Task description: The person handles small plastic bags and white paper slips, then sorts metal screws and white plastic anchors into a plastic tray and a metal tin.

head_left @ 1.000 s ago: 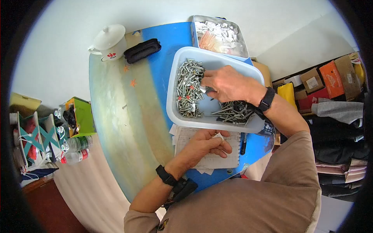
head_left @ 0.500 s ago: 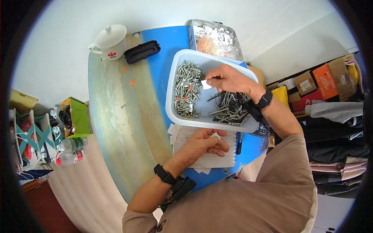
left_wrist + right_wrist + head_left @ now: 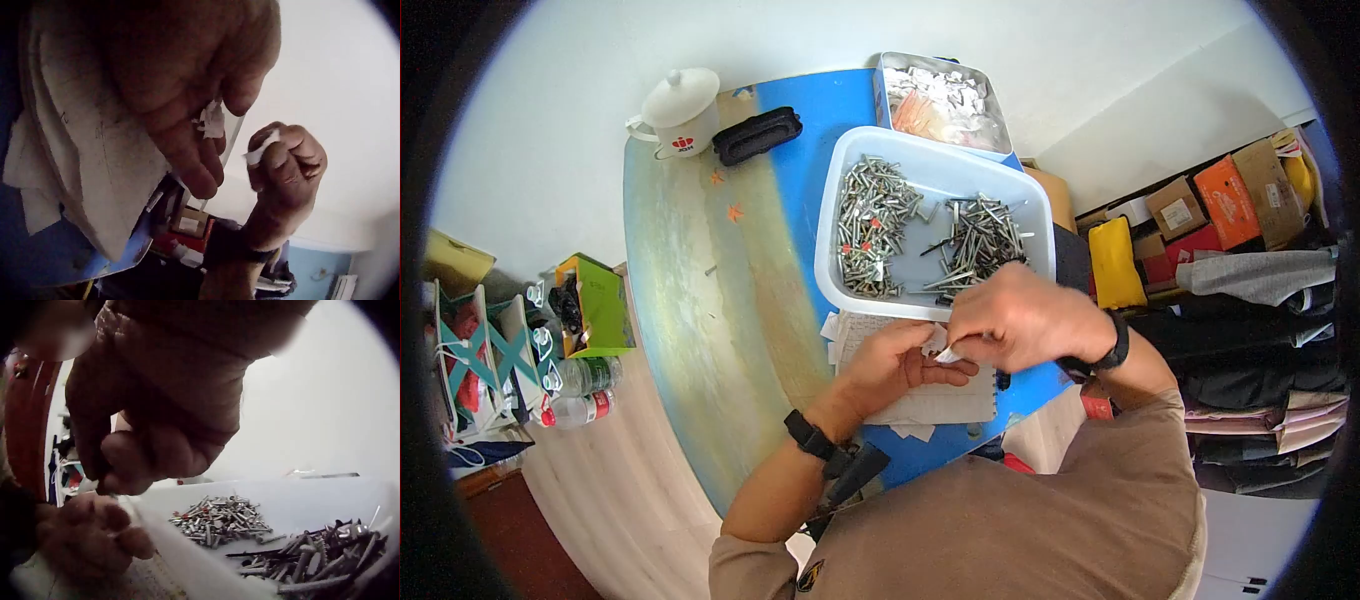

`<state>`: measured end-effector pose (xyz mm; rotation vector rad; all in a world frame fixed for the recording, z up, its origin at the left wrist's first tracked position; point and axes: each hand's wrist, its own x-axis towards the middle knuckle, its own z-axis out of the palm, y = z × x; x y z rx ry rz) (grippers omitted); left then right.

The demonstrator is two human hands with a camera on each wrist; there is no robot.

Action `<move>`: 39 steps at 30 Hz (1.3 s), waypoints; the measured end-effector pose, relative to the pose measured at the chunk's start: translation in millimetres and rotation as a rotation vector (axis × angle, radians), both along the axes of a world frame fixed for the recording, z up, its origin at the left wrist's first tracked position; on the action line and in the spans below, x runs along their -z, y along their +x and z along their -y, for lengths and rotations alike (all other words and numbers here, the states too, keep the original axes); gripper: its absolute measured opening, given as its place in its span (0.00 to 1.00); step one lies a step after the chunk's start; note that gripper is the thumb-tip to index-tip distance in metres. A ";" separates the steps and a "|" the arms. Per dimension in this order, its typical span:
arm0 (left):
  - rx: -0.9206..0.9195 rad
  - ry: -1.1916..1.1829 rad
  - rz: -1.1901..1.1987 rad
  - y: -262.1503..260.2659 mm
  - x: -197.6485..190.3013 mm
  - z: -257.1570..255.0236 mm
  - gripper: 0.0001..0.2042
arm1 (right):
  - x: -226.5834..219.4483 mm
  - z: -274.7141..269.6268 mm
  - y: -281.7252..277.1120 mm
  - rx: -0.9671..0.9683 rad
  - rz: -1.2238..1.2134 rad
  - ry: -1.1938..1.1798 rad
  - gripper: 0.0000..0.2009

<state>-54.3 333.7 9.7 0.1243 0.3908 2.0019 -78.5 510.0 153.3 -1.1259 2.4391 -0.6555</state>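
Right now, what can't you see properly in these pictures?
Head view: marks on the white paper notebook, too small and partly covered by the left grip.
Head view: the pale-blue plastic tub's floor, partly hidden under silvery metal fasteners.
Right wrist view: the white paper scrap pinched in the right grip, hidden by its fingers.

I'm in what looks like a home here: lidded mug on the blue-and-beige table, clothes piled to my right, bottles on my left!
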 end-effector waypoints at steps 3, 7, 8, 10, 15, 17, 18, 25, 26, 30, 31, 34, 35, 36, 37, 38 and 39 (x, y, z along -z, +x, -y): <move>0.036 0.108 0.070 -0.9 2.2 3.2 0.22 | 7.1 10.1 16.5 -0.027 -0.237 0.194 0.07; 0.086 0.146 0.010 -3.2 -3.3 6.5 0.20 | 7.4 12.0 17.2 -0.029 -0.289 0.246 0.09; 0.080 0.099 -0.044 -2.6 -2.5 6.7 0.20 | 6.5 12.2 15.2 0.000 -0.282 0.233 0.08; 0.069 0.053 -0.096 -2.8 -0.2 7.0 0.19 | 5.6 11.0 7.0 0.026 -0.273 0.222 0.07; 0.068 -0.042 -0.075 -4.7 -4.9 9.0 0.18 | 0.0 13.1 -42.1 0.119 -0.080 -0.019 0.05; 0.063 -0.043 -0.053 -5.6 -4.8 8.5 0.18 | 11.9 16.9 -57.3 0.085 -0.209 0.008 0.06; 0.063 -0.042 -0.032 -5.9 -4.7 8.3 0.18 | 21.9 17.5 -64.4 -0.025 -0.292 0.055 0.07; 0.052 -0.006 0.036 -5.5 -1.8 7.9 0.17 | 54.1 27.1 -80.7 -0.325 -0.461 0.179 0.08; 0.052 -0.001 0.036 -5.6 -1.1 7.3 0.18 | 56.3 26.3 -82.4 -0.325 -0.464 0.168 0.07; 0.050 0.008 0.040 -5.8 -0.4 6.4 0.18 | 60.3 22.4 -87.9 -0.297 -0.366 0.114 0.06; 0.049 0.008 0.040 -6.2 -1.3 6.7 0.18 | 60.6 20.9 -88.4 -0.299 -0.366 0.114 0.06; 0.059 -0.001 0.051 -6.4 -3.6 8.1 0.18 | 60.1 17.7 -88.5 -0.125 -0.205 0.029 0.08; 0.058 -0.009 0.048 -6.4 -3.9 8.1 0.18 | 57.9 18.2 -88.2 -0.104 -0.169 -0.002 0.08; 0.058 -0.015 0.045 -6.5 -4.2 7.7 0.18 | 56.3 18.0 -87.8 -0.083 -0.133 -0.033 0.09; 0.059 -0.014 0.043 -6.7 -3.9 7.2 0.18 | 56.3 18.4 -86.2 -0.083 -0.135 -0.032 0.09; 0.061 -0.014 0.044 -6.7 -3.0 7.0 0.18 | 57.1 19.7 -83.2 -0.131 -0.215 -0.008 0.09; 0.063 -0.014 0.045 -6.6 -2.3 6.8 0.18 | 58.0 20.7 -81.6 -0.178 -0.294 0.016 0.08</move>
